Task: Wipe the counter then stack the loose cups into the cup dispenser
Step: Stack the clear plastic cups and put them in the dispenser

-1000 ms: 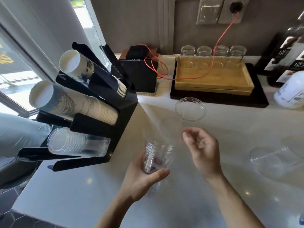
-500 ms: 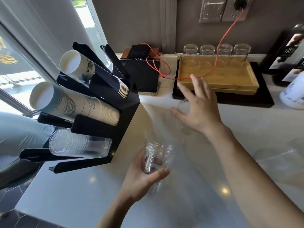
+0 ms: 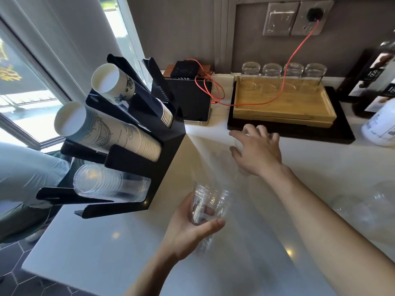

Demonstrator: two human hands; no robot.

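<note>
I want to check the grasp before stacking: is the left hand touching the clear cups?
Touching. The head view shows the left hand wrapped around the clear cups, thumb pressed across the front, fingers visible through the plastic behind.

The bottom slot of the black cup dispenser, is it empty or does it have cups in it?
It has cups. A nested stack of clear plastic cups lies on its side in the bottom slot of the cup dispenser, rims facing outward.

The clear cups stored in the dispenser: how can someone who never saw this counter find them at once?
Find the black cup dispenser at the counter's left end, by the window. Its lowest slot holds the clear plastic cup stack, lying sideways. The two stacks above it are white printed paper cups, not see-through.
</note>
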